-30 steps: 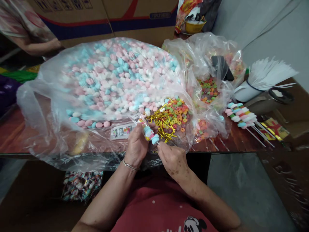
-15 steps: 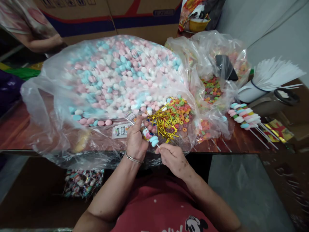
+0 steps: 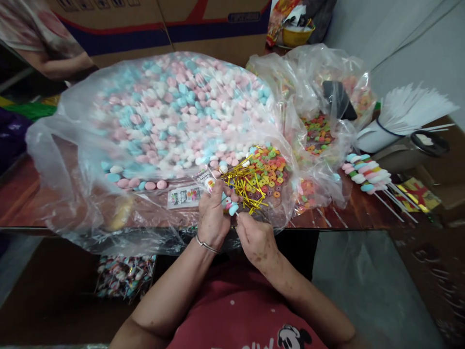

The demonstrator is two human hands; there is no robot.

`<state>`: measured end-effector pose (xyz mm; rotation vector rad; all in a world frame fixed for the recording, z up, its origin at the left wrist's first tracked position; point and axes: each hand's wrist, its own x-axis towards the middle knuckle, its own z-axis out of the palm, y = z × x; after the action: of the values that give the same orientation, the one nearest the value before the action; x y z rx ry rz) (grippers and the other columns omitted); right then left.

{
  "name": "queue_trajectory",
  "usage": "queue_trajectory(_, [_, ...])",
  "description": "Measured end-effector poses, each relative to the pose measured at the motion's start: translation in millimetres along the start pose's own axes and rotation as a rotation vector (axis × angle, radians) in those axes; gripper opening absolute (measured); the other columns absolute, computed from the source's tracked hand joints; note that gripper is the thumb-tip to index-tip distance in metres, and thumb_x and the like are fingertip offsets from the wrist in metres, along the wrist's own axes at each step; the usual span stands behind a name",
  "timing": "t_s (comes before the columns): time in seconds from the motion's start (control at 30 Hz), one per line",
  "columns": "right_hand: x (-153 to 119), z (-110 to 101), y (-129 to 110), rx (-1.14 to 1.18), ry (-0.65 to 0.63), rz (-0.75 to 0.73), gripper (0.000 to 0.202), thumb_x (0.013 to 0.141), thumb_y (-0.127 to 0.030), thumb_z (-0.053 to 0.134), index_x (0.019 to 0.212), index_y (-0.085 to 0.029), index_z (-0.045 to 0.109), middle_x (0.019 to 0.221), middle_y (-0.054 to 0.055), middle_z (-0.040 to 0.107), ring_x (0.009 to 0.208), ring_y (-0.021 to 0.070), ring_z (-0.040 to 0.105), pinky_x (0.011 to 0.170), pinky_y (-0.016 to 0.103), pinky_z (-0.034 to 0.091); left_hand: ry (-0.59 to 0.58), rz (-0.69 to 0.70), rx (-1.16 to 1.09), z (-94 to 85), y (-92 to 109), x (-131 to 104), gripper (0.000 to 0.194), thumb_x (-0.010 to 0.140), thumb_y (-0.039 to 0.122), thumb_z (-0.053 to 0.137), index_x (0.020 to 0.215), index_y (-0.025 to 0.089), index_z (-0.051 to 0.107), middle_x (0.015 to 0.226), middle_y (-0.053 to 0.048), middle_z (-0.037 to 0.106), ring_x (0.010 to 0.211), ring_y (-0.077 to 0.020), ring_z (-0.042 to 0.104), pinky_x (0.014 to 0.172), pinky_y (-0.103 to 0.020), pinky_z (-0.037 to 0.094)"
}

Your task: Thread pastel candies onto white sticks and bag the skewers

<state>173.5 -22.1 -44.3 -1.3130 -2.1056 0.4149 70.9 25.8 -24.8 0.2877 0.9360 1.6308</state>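
Note:
My left hand (image 3: 215, 213) is closed around a marshmallow skewer (image 3: 233, 208) with pale blue and pink pieces. A clear printed wrapper (image 3: 208, 180) stands up above the left fingers, around or against the skewer; I cannot tell which. My right hand (image 3: 256, 237) pinches the skewer's white stick at its lower end. Just beyond the hands lies a pile of gold twist ties (image 3: 250, 191), beside loose ring-shaped candies (image 3: 272, 167). Another printed wrapper (image 3: 184, 197) lies flat left of my left hand.
A large clear bag of pastel marshmallows (image 3: 174, 111) covers much of the table (image 3: 22, 198). To the right are finished skewers (image 3: 368, 174), a mug (image 3: 376, 138) of white sticks and a dark phone (image 3: 339, 100). A carton (image 3: 47, 291) below holds wrapped skewers. Another person's arm (image 3: 65, 65) shows at far left.
Both hands have moved slightly, the left one to the right. The skewer's pieces now sit deeper in the left hand, and the printed wrapper shows above its fingers.

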Motion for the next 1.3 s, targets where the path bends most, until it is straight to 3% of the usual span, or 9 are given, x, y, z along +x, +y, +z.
queue_trajectory(0.17, [5,1,7,-0.040,0.038,-0.164,0.028,0.092,-0.016,0.038,0.074,-0.016,0.060,0.053,0.000,0.058,0.047,0.0098,0.047,0.052,0.025,0.029,-0.087,-0.066,0.031,-8.0,-7,-9,0.037,0.072,0.048,0.076,0.080,0.015,0.059,0.057,0.005,0.056,0.053,-0.0101,0.061,0.058,-0.022,0.049])
queue_trajectory(0.4, [7,-16,12,0.907,-0.325,0.378,0.027,0.093,-0.034,0.038,0.080,-0.017,0.055,0.046,-0.008,0.040,0.040,0.0067,0.036,0.043,0.020,0.029,-0.091,-0.145,-0.104,-12.1,21,8,0.038,0.071,0.049,0.075,0.083,0.015,0.063,0.076,-0.004,0.070,0.072,-0.0186,0.069,0.073,-0.032,0.054])
queue_trajectory(0.57, [9,-11,3,1.145,-0.368,0.447,0.022,0.087,-0.032,0.046,0.077,-0.016,0.057,0.042,-0.009,0.042,0.037,0.0048,0.032,0.041,0.019,0.025,-0.079,-0.146,-0.089,-3.4,22,10,0.024,0.074,0.032,0.076,0.080,0.014,0.062,0.058,0.004,0.059,0.053,-0.0110,0.061,0.059,-0.024,0.052])
queue_trajectory(0.7, [10,-5,-1,1.381,-0.325,0.617,0.019,0.082,-0.031,0.046,0.070,-0.018,0.053,0.036,-0.012,0.033,0.031,0.0051,0.020,0.035,0.020,0.017,-0.089,-0.351,-0.255,-0.4,17,9,0.022,0.088,0.031,0.062,0.076,0.013,0.056,0.053,0.007,0.046,0.042,-0.0046,0.046,0.047,-0.018,0.044])
queue_trajectory(0.8, [7,-5,-1,1.164,-0.279,0.564,0.020,0.085,-0.030,0.041,0.073,-0.019,0.053,0.039,-0.010,0.035,0.033,0.0066,0.026,0.037,0.021,0.022,-0.038,-0.437,-0.313,-1.0,17,12,0.030,0.094,0.034,0.052,0.074,0.013,0.054,0.052,0.007,0.043,0.041,-0.0042,0.043,0.046,-0.017,0.043])
queue_trajectory(0.9, [3,-8,0,0.576,-0.197,0.263,0.023,0.090,-0.025,0.040,0.074,-0.018,0.056,0.048,-0.006,0.048,0.043,0.0073,0.041,0.047,0.021,0.029,0.014,-0.366,-0.284,-2.6,19,14,0.028,0.094,0.032,0.052,0.074,0.014,0.054,0.051,0.007,0.044,0.041,-0.0047,0.045,0.048,-0.017,0.044])
queue_trajectory(1.07, [-1,-5,0,-0.237,0.136,-0.153,0.027,0.090,-0.012,0.045,0.068,-0.018,0.060,0.050,-0.003,0.055,0.045,0.0083,0.045,0.051,0.026,0.026,0.048,-0.166,-0.203,-4.4,19,13,0.018,0.090,0.028,0.059,0.080,0.013,0.059,0.054,0.005,0.050,0.044,-0.0065,0.050,0.051,-0.019,0.047])
queue_trajectory(1.17, [0,1,-1,-0.395,0.227,-0.207,0.022,0.089,-0.011,0.048,0.077,-0.017,0.065,0.050,-0.003,0.057,0.044,0.0099,0.045,0.052,0.027,0.027,0.013,-0.112,-0.176,-4.9,14,9,0.022,0.082,0.031,0.070,0.076,0.014,0.058,0.052,0.006,0.050,0.045,-0.0065,0.050,0.051,-0.020,0.047])
queue_trajectory(1.3, [3,5,-2,-0.361,0.176,-0.135,0.024,0.091,-0.012,0.044,0.086,-0.015,0.068,0.052,-0.001,0.059,0.044,0.0106,0.046,0.052,0.027,0.027,-0.035,-0.061,-0.102,-4.0,5,2,0.031,0.074,0.036,0.077,0.071,0.015,0.056,0.051,0.007,0.048,0.041,-0.0055,0.047,0.051,-0.021,0.047])
